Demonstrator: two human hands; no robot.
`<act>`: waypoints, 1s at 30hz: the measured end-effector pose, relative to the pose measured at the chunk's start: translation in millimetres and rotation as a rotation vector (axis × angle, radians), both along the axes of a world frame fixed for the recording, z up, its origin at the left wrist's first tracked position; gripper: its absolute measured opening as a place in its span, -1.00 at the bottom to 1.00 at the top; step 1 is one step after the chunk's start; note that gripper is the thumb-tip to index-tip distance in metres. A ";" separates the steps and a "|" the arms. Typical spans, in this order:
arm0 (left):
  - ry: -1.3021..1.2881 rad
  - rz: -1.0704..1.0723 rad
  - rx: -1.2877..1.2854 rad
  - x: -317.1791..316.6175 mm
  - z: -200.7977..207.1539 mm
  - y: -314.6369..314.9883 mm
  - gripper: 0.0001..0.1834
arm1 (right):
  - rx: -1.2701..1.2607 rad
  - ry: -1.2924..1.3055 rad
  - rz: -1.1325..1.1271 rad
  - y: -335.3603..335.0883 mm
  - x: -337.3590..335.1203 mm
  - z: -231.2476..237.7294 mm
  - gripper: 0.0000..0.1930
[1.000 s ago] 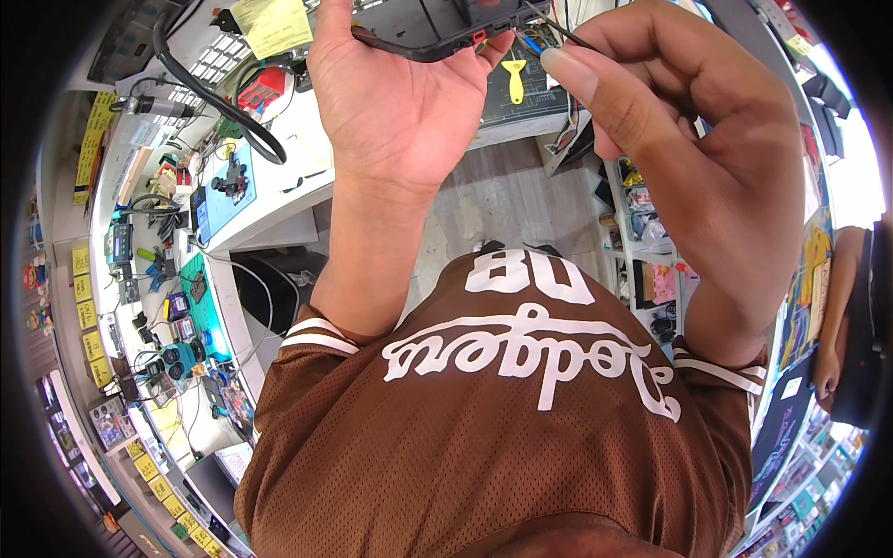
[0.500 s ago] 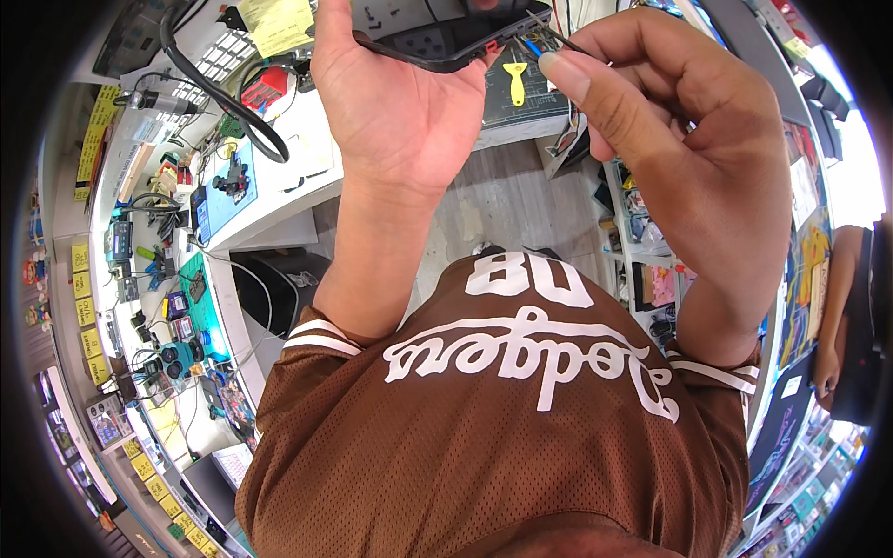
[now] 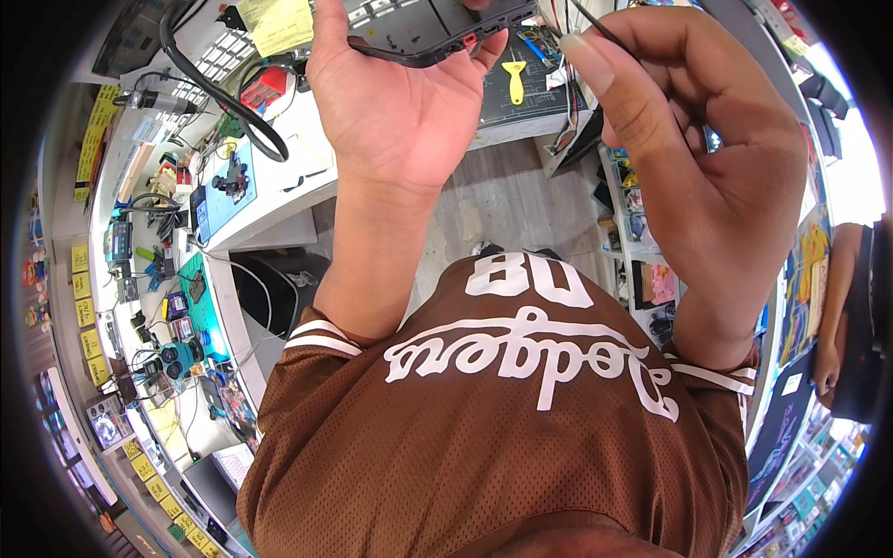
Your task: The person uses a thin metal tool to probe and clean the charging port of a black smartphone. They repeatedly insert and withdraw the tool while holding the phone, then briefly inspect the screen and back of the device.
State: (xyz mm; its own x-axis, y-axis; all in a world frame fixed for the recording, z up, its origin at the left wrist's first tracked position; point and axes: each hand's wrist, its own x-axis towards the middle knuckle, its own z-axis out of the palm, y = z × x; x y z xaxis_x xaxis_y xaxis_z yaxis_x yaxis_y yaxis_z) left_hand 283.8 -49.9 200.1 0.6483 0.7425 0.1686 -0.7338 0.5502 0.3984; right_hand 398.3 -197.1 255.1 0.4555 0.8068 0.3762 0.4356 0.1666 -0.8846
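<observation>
My left hand (image 3: 391, 121) is raised at the top of the head view, closed round the edges of a black phone (image 3: 423, 35). A small red part shows on the phone's side edge, and its far end is cut off by the frame. To the right, my right hand (image 3: 712, 130) pinches a thin dark pointed tool (image 3: 600, 23), perhaps tweezers, between thumb and fingers. The tool's tip runs up toward the top edge, apart from the phone. Some of the right fingers are hidden behind the thumb and palm.
Beyond my hands, a yellow scraper (image 3: 516, 84) lies on a dark work mat (image 3: 498, 110). A thick black cable (image 3: 223, 93) loops over the left bench near a red box (image 3: 265, 88). Shelves (image 3: 609, 219) stand at right; another person's arm (image 3: 837, 298) shows at the far right.
My right hand has drawn away to the right, taking the tool's tip off the phone's corner. The phone has shifted slightly up and left in my left hand.
</observation>
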 end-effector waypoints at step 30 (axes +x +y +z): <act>0.031 -0.116 0.125 4.8 -3.7 3.4 -0.39 | 0.011 -0.149 0.199 2.9 25.6 -1.7 -0.83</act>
State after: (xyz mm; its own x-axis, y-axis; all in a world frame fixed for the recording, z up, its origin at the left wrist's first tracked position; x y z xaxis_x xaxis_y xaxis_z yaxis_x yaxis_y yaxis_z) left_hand 288.6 -46.5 196.3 0.7346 0.6369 0.2338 -0.6547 0.5750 0.4907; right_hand 423.9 -194.2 253.5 0.2269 0.8707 0.4364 0.5184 0.2713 -0.8109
